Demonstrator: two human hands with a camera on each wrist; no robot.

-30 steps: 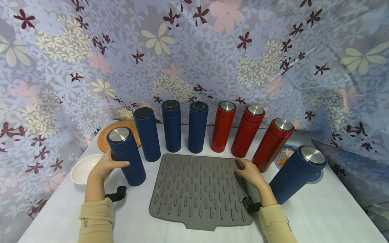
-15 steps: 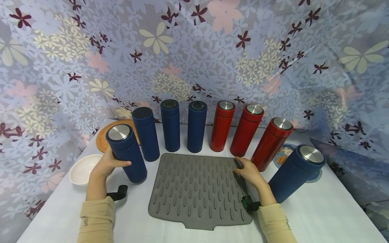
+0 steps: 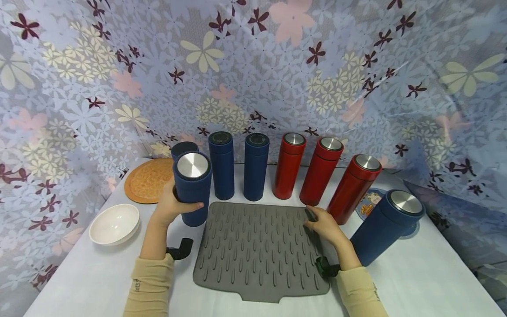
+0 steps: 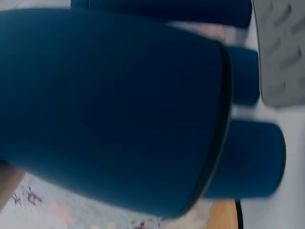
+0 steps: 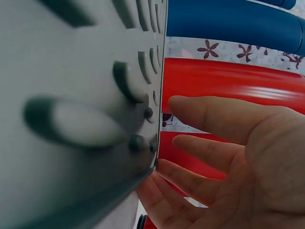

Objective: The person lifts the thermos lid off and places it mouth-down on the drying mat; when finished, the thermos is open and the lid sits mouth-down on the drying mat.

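My left hand [image 3: 172,207] grips a blue thermos bottle [image 3: 196,187] with a silver lid, thumb across its near side. The bottle stands nearly upright at the left edge of a grey ridged mat [image 3: 261,251], overlapping another blue bottle behind it. In the left wrist view the gripped blue bottle [image 4: 109,105] fills most of the picture. My right hand [image 3: 325,224] rests at the mat's far right corner. From the right wrist, its fingers [image 5: 205,114] look loosely extended, with some fingertips at the mat's edge and nothing held.
Dark-lidded blue bottles [image 3: 256,169] and red bottles [image 3: 291,169] form a row behind the mat. A wider blue bottle [image 3: 386,226] stands by my right forearm, a blue picture plate [image 3: 409,231] behind it. At left are a white bowl [image 3: 115,224] and a round orange-brown board [image 3: 146,180].
My left hand has carried the silver-lidded blue bottle rightward, away from the white bowl and toward the mat. The right hand stays at the mat's corner.
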